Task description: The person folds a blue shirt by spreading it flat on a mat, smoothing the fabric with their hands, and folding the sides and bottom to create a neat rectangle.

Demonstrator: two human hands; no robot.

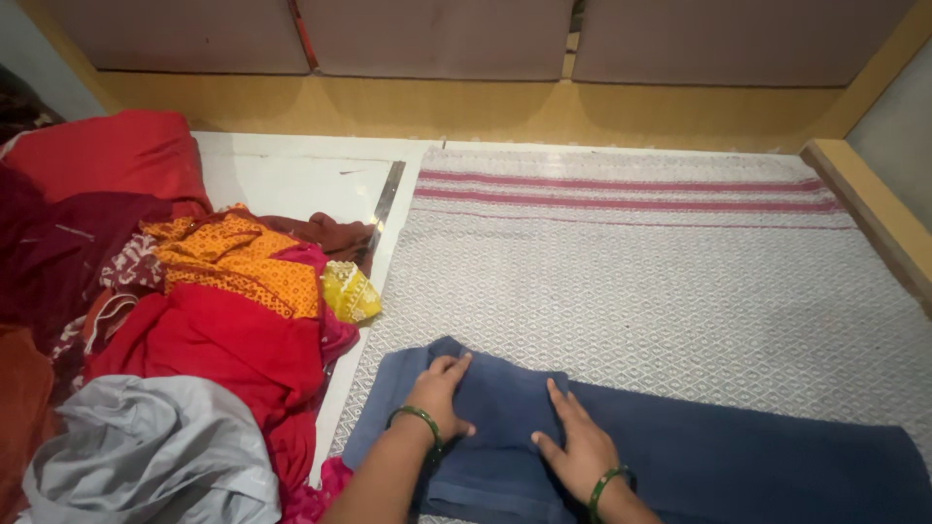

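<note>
Near the bottom edge of the patterned grey mat (pixel 631 291) lie blue trousers (pixel 738 456), stretched flat toward the right so the cloth stays smooth. Both hands rest on the folded waist end. The left hand (pixel 439 390) lies palm down with fingers together near the upper corner, pinning it. The right hand (pixel 575 442) presses flat with fingers spread — neither pinches anything. A green bangle (pixel 417 419) circles each wrist. Off the mat to the left, a heap of clothes (pixel 204 311) — red, orange, grey — sits apart from the flat working surface.
</note>
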